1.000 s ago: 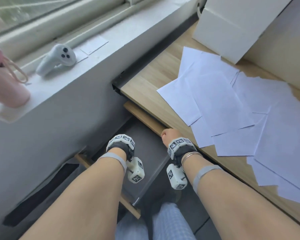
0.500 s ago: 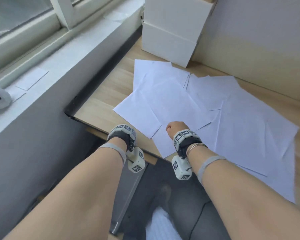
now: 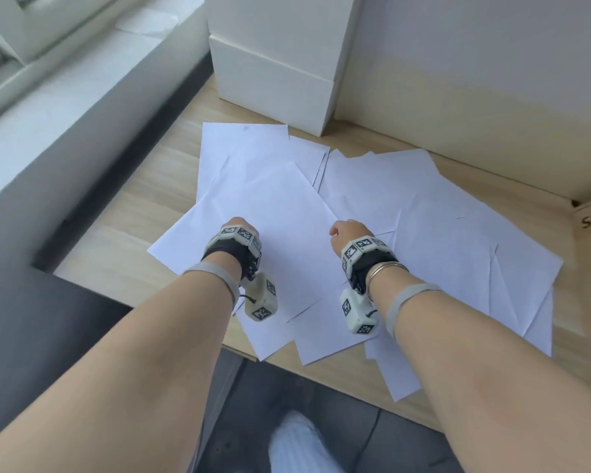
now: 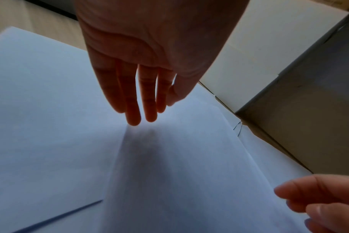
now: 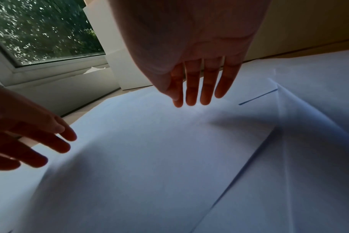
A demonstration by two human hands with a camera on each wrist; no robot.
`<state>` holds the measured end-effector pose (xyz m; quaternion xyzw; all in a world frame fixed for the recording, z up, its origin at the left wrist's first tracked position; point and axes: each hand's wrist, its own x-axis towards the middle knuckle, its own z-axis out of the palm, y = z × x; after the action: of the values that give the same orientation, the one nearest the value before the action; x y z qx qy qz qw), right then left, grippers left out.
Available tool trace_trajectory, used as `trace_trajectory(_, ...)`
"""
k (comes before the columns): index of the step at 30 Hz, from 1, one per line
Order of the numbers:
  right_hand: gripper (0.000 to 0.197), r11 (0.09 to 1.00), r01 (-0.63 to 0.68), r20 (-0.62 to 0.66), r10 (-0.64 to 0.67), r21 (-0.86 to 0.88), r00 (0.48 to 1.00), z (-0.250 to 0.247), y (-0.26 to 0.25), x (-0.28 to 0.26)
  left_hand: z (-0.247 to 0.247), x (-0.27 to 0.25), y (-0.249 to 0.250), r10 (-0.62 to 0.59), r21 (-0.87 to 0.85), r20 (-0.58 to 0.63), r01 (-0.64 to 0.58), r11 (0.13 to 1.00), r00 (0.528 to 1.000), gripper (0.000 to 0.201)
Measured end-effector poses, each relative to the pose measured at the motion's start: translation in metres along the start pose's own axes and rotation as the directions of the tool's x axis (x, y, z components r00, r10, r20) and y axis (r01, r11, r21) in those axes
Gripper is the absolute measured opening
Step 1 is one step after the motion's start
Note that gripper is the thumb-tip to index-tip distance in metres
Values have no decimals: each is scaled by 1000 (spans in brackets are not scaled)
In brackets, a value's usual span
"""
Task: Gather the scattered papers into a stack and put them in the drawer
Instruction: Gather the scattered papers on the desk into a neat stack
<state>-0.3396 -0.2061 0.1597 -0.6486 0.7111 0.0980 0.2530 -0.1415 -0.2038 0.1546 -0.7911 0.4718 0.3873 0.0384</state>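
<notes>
So the white papers are spread out overlapping all over the wooden desk, just in front of the white box. Both hands hover over the sheets nearest the desk's front edge: left hand with fingers straight and slack, right hand the same, neither holding anything. Window sits left of the box.
</notes>
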Motion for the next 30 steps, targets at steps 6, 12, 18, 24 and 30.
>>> trace_trajectory(6,46,998,-11,-13,12,64,1000,-1,9,29,1,9,22,35,155,32,-39,987,999,29)
trace_trajectory(12,52,982,-27,52,18,186,998,1,10,45,14,22,30,-5,60,-11,5,998,1000,37)
trace_trajectory(18,19,983,-61,127,39,175,991,-8,18,46,18,21,38,-10,75,3,9,997,1000,36)
trace_trajectory(24,10,962,-194,82,181,193,980,-15,47,32,22,18,44,-3,130,-48,10,991,999,34)
trace_trajectory(30,34,875,-437,77,431,208,899,-20,100,4,39,12,63,9,76,-103,-2,997,995,41)
